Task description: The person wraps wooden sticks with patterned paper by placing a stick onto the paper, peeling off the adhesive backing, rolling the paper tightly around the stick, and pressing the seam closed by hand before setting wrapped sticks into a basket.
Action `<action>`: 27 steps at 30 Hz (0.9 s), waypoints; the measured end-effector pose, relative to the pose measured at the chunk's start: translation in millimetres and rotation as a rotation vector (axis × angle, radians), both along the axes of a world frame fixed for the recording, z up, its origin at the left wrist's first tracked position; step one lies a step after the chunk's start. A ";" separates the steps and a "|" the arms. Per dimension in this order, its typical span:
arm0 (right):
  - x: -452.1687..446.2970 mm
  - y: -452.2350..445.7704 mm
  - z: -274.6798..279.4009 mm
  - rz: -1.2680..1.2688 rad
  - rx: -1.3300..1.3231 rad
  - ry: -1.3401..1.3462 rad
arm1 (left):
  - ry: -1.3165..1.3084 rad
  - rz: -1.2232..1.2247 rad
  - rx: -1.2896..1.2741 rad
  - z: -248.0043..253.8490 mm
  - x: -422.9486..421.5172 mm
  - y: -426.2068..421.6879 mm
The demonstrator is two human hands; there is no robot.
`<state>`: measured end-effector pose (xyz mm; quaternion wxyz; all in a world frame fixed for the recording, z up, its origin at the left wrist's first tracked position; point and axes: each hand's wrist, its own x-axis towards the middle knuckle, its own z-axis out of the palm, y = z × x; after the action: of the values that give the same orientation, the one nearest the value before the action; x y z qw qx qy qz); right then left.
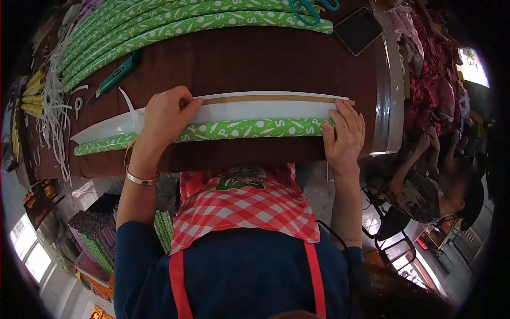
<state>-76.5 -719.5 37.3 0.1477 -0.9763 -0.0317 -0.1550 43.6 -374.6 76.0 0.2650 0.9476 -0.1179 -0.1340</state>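
A partly unrolled length of green patterned wrapping paper [255, 127] lies across the brown tabletop, its white inner side [265, 110] facing up. Along the far edge run a tan strip [276, 99] and a narrow white strip [265, 94]. My left hand [166, 117] is closed, thumb and forefinger pinched at that far edge; what exactly sits between them is hard to see. A loose white strip end [126, 101] curls up beside it. With thumb near and fingers at the far edge, my right hand [345, 135] grips the paper's right end.
Several finished green rolls [196, 24] lie at the back, with teal scissors [309, 11] on them. A phone [359, 31] is at the back right, a green utility knife [116, 75] at the left. White strips [56, 101] hang over the left edge. Another person [425, 186] sits at right.
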 end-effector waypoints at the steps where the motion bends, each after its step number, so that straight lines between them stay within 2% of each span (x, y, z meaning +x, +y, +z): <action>1: 0.0 -0.1 0.0 -0.003 -0.002 -0.001 | -0.001 -0.003 -0.002 -0.1 0.0 -0.4; 4: -0.4 1.4 2.9 -0.009 -0.017 0.001 | -0.024 -0.001 -0.025 -1.5 -1.8 -0.9; 7: -0.3 6.9 10.2 -0.020 -0.141 0.019 | -0.041 0.025 -0.041 -1.4 -2.9 -2.2; 10: 4.0 20.0 14.9 0.053 -0.171 0.005 | -0.033 0.022 -0.029 -1.2 -3.3 -2.0; 12: 12.1 42.0 19.9 0.206 -0.040 0.048 | -0.030 0.024 -0.057 -4.3 -3.2 -0.3; 19: 41.4 128.9 18.2 0.530 0.124 -0.020 | -0.100 0.009 -0.036 -7.3 -4.5 -0.5; 27: 53.2 152.7 21.2 0.600 0.012 0.012 | -0.180 -0.054 -0.075 -9.4 -8.9 10.2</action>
<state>-23.3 -566.8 58.5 0.1926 -0.9234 -0.3170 -0.0987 34.7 -364.3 66.7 0.2849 0.9417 -0.1716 -0.0510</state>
